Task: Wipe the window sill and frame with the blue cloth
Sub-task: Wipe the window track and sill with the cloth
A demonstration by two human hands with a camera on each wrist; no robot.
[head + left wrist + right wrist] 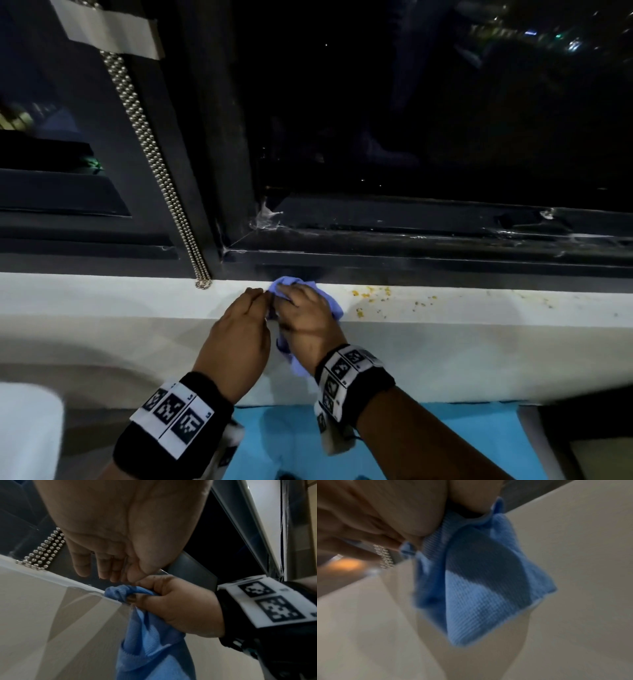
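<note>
The blue cloth (330, 305) lies bunched on the white window sill (102, 301), up against the dark window frame (445, 267). My right hand (284, 293) grips it, and a loose end (149, 649) hangs down over the sill's front edge. The right wrist view shows that hanging cloth (479, 601) under my right hand (447, 517). My left hand (255, 296) sits just left of the bunch. Its fingers (102, 569) point down, relaxed, with the tips close to my right hand (140, 589). I see no clear hold on the cloth.
Yellow crumbs (371, 294) are scattered on the sill right of the cloth. A bead chain (154, 161) hangs down the frame and ends on the sill to the left. Cobwebs (265, 217) sit in the frame corner. A blue sheet (445, 438) lies below the sill.
</note>
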